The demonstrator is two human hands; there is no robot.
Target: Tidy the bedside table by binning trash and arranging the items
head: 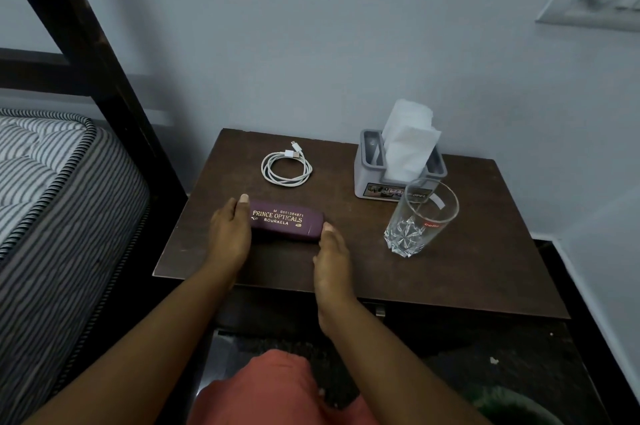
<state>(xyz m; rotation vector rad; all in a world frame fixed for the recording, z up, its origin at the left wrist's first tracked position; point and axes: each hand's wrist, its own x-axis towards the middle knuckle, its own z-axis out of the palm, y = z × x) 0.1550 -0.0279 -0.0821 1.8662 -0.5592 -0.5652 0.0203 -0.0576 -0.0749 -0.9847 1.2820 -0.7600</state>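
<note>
A maroon spectacle case (285, 223) with gold lettering lies near the front of the dark wooden bedside table (450, 279). My left hand (230, 234) clasps its left end, thumb up along the far corner. My right hand (332, 256) presses against its right end, thumb on the corner. A coiled white charging cable (286, 169) lies behind the case. At the back right a grey tissue holder (370, 175) stands with white tissues (408, 140) sticking up. Just in front of it an empty cut-glass tumbler (420, 217) stands upright.
A striped mattress (52, 182) and a dark bed frame post (104, 78) lie to the left of the table. The wall rises right behind it. A green bin rim (512, 404) shows on the dark floor at the lower right. My orange-clad knee (277, 386) is below the table's front edge.
</note>
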